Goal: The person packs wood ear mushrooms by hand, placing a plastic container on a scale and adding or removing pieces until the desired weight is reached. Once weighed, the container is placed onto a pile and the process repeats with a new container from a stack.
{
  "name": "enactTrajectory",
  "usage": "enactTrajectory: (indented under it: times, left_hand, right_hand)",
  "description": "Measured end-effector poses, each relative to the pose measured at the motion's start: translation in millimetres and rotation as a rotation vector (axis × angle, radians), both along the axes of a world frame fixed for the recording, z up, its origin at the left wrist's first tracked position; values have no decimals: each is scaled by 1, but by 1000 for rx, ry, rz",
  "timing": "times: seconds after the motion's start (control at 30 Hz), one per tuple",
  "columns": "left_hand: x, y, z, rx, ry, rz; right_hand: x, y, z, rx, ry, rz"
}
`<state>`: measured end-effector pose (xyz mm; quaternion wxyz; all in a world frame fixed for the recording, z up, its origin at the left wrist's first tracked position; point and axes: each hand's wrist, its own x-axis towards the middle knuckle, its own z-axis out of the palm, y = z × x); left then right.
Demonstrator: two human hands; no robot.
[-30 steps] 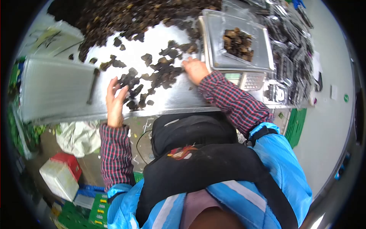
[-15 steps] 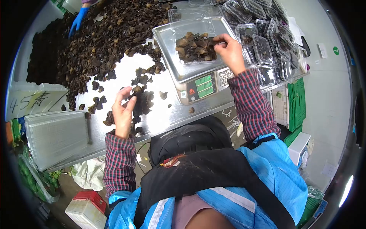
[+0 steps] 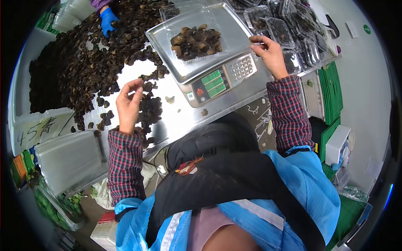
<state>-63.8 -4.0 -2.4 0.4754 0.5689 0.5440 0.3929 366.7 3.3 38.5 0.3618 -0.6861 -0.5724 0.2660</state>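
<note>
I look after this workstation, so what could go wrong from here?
The left hand might sweep loose dark pieces off the near edge of the table. The right hand, close to the tray on the scale, could bump it and upset the reading. The heaped clear packs might slide.

dark brown fungus pieces (image 3: 197,42), heaped in clear tray (image 3: 225,45), atop scale (image 3: 184,71)

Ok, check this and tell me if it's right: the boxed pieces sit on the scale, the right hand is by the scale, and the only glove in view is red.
Not quite: the glove is blue, not red, as the head view shows. The boxed pieces do sit on the scale, and the right hand is by it.
</note>
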Motion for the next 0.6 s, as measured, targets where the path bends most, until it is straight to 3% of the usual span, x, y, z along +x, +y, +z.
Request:
enactTrajectory:
  times: [0.3,0.43,0.6]
  left_hand:
    - [44,57,7,239,232,-78]
    - [82,88,-2,456,399,-172]
    - [106,112,-16,445,554,-147]
  right_hand:
    - [12,-4,0,-7,49,11]
    - [-11,29,-3,83,74,192]
    - [-88,83,3,190,-129,445]
